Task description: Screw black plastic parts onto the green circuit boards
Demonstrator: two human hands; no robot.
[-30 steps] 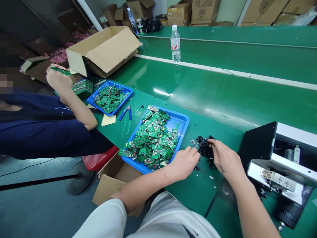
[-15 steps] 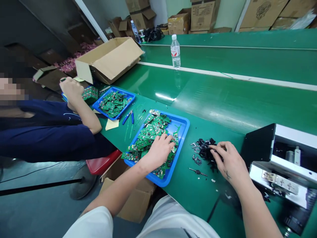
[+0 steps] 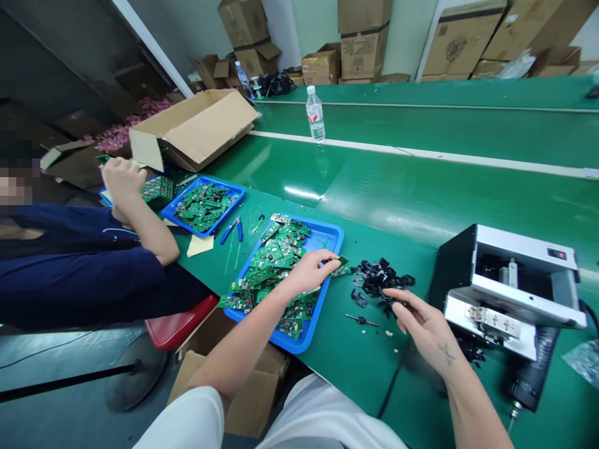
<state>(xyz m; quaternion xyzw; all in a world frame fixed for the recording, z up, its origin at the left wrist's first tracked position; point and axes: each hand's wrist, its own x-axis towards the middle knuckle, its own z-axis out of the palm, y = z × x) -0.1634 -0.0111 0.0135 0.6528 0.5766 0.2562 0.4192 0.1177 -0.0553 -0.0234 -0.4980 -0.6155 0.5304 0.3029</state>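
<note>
My left hand [image 3: 306, 274] pinches a small green circuit board [image 3: 341, 267] between its fingers, just over the right rim of a blue plastic tray [image 3: 327, 232]. That tray holds a heap of green circuit boards [image 3: 274, 265]. My right hand [image 3: 416, 321] is open, with its fingertips at the edge of a pile of black plastic parts [image 3: 381, 277] and nothing in its fingers. Just below the pile lies a small black-and-metal part [image 3: 361, 320].
A metal-cased machine [image 3: 505, 280] stands to my right on the green workbench [image 3: 374, 187]. At left, a co-worker's hand [image 3: 122, 181] works beyond a second blue tray [image 3: 202, 207] and blue-handled pliers [image 3: 231, 229]. A cardboard box [image 3: 194, 131] and water bottle [image 3: 315, 115] stand farther away.
My left hand has moved from among the tray's boards to its right rim, now holding a board. My right hand has drawn back slightly from the black pile.
</note>
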